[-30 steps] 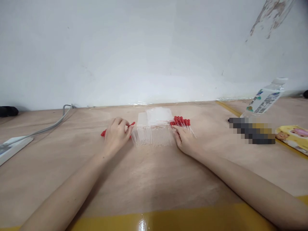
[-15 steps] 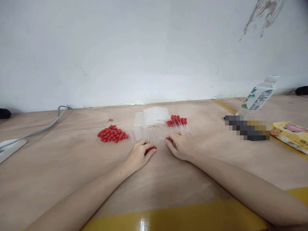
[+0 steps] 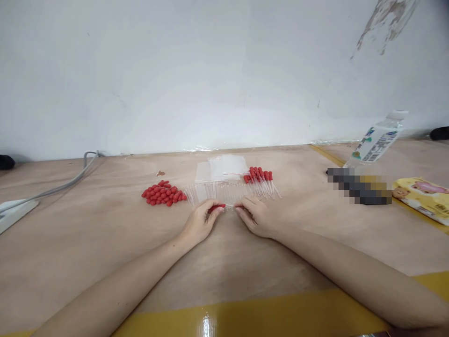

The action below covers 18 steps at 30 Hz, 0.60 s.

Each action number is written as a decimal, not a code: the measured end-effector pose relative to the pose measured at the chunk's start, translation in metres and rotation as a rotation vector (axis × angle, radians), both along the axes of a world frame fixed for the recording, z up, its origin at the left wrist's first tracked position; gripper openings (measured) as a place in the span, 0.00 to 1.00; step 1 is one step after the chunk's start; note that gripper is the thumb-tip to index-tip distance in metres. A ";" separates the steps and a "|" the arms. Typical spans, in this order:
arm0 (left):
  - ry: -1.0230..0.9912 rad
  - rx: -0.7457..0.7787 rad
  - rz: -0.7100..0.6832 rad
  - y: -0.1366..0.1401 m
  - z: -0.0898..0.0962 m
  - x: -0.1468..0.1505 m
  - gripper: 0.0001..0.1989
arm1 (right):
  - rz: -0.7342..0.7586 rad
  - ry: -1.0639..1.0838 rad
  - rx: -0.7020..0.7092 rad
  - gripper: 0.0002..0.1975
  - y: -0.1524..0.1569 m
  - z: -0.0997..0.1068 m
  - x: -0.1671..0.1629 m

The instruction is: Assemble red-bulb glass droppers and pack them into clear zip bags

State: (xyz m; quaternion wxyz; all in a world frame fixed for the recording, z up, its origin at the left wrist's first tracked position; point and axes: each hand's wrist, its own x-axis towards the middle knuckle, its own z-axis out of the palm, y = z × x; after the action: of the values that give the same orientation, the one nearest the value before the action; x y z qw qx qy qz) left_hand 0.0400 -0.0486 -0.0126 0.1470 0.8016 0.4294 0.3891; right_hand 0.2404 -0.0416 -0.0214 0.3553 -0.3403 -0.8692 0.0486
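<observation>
Pinched in my left hand (image 3: 200,220) is a red rubber dropper bulb (image 3: 217,207), its open end turned to the right. My right hand (image 3: 257,216) holds a thin clear dropper tube (image 3: 229,206) level, its tip at the mouth of the bulb; whether it is inside I cannot tell. Just beyond my hands lies a row of loose clear tubes (image 3: 228,192). A pile of red bulbs (image 3: 161,194) rests to the left. On the right, several droppers with bulbs on their tubes (image 3: 259,175) lie side by side.
Clear plastic bags (image 3: 228,167) lie behind the tubes. Farther right are a tilted plastic bottle (image 3: 377,140), a pixelated dark object (image 3: 361,187) and a yellow packet (image 3: 423,199). A grey cable (image 3: 70,182) runs to a white box (image 3: 16,213) at left. Yellow tape (image 3: 245,309) crosses the near edge.
My hands have come together. The bulb has moved slightly up and left, and the tube has shifted left and down until its tip meets the bulb's mouth.
</observation>
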 end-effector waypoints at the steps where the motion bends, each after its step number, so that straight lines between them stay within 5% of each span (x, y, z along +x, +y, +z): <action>1: -0.004 -0.004 -0.007 0.000 -0.001 0.000 0.08 | 0.004 0.005 -0.004 0.08 0.000 -0.001 0.000; 18: -0.023 -0.090 -0.129 0.002 -0.004 -0.003 0.09 | 0.202 -0.035 -0.139 0.11 0.011 0.007 0.009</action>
State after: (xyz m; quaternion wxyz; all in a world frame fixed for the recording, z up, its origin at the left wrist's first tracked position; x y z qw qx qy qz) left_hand 0.0372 -0.0466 -0.0170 0.2127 0.8156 0.3921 0.3684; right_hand 0.2494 -0.0306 -0.0147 0.3090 -0.2756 -0.8996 0.1386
